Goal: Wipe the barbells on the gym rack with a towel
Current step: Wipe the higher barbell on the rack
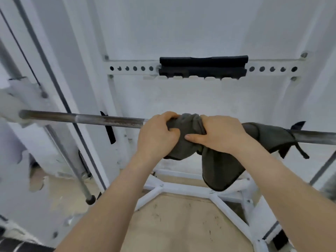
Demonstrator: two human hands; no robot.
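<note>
Okay, far left first: barbell (91,118) end parked in a blurred white rack hook (12,104); can't tell how deep. Risk there: rolling or walking out of the hook under hard sideways scrubbing. Bare steel from there to mid-frame, dull and patchy, apparently not yet wiped. Black strap (109,128) hanging just behind the bar, clear of both hands; possible snag on a long stroke leftward.

Centre: left hand (156,137) clenched on a bunched wad of towel (189,124), fingers curled in, wad pressed onto the bar. Right hand (216,135) just beside it, fingers wrapped over towel and bar, thumb lying flat and pointing left. Hands almost touching, so little cloth actually working the steel; likely to bunch tighter instead of sliding. Also a pinch risk for that thumb between wad and bar.

Below the right hand: long loose tail of towel dangling toward the white base frame (181,188). Could slide off the bar on a slack grip, or catch on that frame.

Right: rest of towel draped along the bar, ending close to two black straps (298,124). Same snag risk on rightward strokes. Bar beyond that bare to the frame edge; far end out of view, so seating there unknown.
</note>
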